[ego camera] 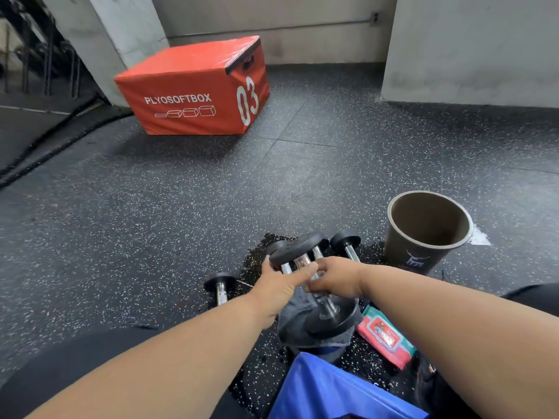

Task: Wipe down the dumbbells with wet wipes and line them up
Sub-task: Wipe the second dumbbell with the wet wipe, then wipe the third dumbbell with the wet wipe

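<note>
— Where's our dumbbell (314, 285)?
— Lower centre of the frame, tilted above the grey cloth (295, 323); our left hand (279, 287) cups its far head, right hand (334, 278) curls round the handle, wipes pack (384, 337) lower right

Dark rubber floor (151, 207) flecked white, laid in tiles, with a wet patch at its near edge; an orange plyo box (193, 92) marked "03" stands at the far corner beside a grey pillar (121, 31); pale concrete walls (472, 46) behind; a thick rope (54, 146) along the left edge.
</note>
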Tool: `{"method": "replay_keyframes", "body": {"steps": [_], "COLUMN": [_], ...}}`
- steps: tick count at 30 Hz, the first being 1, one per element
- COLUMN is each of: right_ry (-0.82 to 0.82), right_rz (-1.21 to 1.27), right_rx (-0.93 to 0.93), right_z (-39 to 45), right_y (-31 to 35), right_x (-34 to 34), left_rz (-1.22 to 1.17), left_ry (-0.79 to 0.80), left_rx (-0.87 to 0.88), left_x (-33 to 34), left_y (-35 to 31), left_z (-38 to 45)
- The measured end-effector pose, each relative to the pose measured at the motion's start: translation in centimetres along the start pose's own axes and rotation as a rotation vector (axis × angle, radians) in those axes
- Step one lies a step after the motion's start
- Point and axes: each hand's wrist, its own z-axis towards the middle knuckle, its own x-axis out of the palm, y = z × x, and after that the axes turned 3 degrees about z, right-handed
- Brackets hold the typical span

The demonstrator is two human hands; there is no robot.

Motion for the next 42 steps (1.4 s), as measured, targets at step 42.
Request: {"method": "replay_keyframes", "body": {"steps": [42], "right_ry": [-0.347], "right_rz": [0.782], "right_rx": [0.481], "right_z": [14.1], "right_y": [-4.0], "right_x": [-4.7], "left_rz": [-0.018], "left_ry": [-0.372], "left_rx": [-0.456], "left_x": [-11.4], "left_y": [10.9], "left_z": [26.0]}}
